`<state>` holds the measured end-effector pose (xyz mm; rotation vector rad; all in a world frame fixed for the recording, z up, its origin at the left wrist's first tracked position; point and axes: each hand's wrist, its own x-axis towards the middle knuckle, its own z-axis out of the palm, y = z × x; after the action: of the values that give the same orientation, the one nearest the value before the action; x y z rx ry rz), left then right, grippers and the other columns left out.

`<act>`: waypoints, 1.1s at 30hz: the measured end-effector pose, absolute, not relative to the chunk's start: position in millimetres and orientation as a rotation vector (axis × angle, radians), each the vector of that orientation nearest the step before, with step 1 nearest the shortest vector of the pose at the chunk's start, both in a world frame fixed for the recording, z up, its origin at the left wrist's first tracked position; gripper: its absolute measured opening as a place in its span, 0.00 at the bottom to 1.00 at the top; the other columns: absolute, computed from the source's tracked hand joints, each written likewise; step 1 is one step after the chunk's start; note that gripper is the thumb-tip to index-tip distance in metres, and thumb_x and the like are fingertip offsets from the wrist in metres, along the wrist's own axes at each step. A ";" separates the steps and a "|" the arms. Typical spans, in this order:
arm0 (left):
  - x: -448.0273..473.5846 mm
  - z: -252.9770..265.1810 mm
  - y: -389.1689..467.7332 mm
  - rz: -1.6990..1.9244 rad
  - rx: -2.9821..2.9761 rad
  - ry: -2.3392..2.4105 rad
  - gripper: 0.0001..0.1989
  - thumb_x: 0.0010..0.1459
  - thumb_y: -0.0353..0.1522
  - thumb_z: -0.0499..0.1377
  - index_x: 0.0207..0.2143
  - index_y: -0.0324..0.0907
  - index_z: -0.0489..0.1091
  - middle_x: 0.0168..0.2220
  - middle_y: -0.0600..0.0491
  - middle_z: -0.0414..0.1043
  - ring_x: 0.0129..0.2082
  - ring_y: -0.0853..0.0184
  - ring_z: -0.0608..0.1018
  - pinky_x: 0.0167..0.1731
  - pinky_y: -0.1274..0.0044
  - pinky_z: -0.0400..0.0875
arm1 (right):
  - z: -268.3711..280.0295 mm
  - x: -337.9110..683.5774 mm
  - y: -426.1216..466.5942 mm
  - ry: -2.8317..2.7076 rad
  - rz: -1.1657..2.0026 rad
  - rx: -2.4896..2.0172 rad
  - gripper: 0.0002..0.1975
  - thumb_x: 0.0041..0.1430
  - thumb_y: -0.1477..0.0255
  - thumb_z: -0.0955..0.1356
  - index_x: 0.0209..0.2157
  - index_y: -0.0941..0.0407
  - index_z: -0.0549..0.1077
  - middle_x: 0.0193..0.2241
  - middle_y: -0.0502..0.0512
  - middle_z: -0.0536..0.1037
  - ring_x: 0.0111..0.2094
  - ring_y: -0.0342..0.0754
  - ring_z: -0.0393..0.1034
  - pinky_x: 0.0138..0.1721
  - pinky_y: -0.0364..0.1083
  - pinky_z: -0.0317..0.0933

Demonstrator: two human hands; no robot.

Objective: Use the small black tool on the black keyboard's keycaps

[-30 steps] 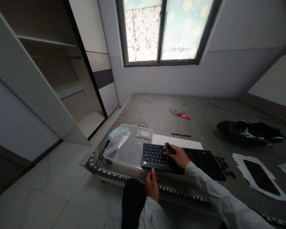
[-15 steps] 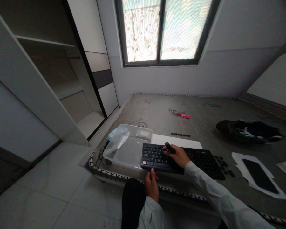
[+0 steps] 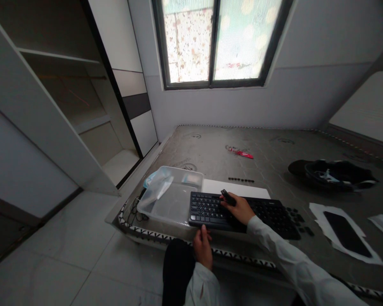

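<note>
almost nothing differs from the two earlier frames: the view drifts slightly, both hands stay put, the keyboard does not shift. judgement: the work sits in a steady, fiddly phase on the keys, not a reach or carry

right hand [image 3: 239,209] rests over the middle of the flat black computer keyboard [image 3: 242,212], fingers curled and pinching a small dark oblong tool [image 3: 227,197] that pokes up past the knuckles toward the far edge; what the tool is exactly is too small to tell

left hand [image 3: 203,247] sits at the near edge of the keyboard's left part, thumb up against the rim, fingers closed underneath as if bracing it; whether they clamp the edge or only press it cannot be told

keyboard lies on a bare grey mattress [image 3: 274,153] near its front edge, long side across the view, left end touching or overlapping a clear plastic tub [image 3: 169,197]. matte black, small pale legends on the left block. several loose black keycaps [image 3: 301,224] lie just beside its right end, and a short row of small black pieces [image 3: 241,179] lies beyond a white sheet [image 3: 236,188] behind it

further right: a black phone on a white paper [image 3: 346,233], well apart. a dark bundle of cloth [image 3: 335,174] far right, a red wrapper [image 3: 241,152] toward the window side

open wardrobe [image 3: 67,106] on the left, tiled floor below
</note>
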<state>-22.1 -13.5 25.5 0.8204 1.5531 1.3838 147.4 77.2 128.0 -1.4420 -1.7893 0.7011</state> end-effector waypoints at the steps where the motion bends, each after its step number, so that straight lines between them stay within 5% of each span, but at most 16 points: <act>1: -22.1 25.7 -13.5 1.386 0.822 1.555 0.31 0.51 0.59 0.49 0.22 0.40 0.68 0.18 0.55 0.66 0.18 0.70 0.67 0.23 0.76 0.61 | 128.3 147.6 77.1 -1.778 0.702 -1.460 0.14 0.52 0.63 0.67 0.39 0.53 0.75 0.34 0.53 0.78 0.37 0.53 0.72 0.43 0.51 0.62; 33: -21.4 22.9 -12.6 1.387 0.833 1.553 0.31 0.52 0.58 0.48 0.23 0.40 0.68 0.18 0.55 0.65 0.19 0.70 0.67 0.23 0.77 0.61 | 123.5 147.6 79.7 -1.698 0.730 -1.507 0.12 0.46 0.61 0.71 0.32 0.53 0.78 0.31 0.51 0.79 0.36 0.52 0.73 0.42 0.50 0.64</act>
<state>-21.4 -12.6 22.9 0.8334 1.5532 1.3872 147.6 79.7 123.5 -1.5071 -1.6978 0.7296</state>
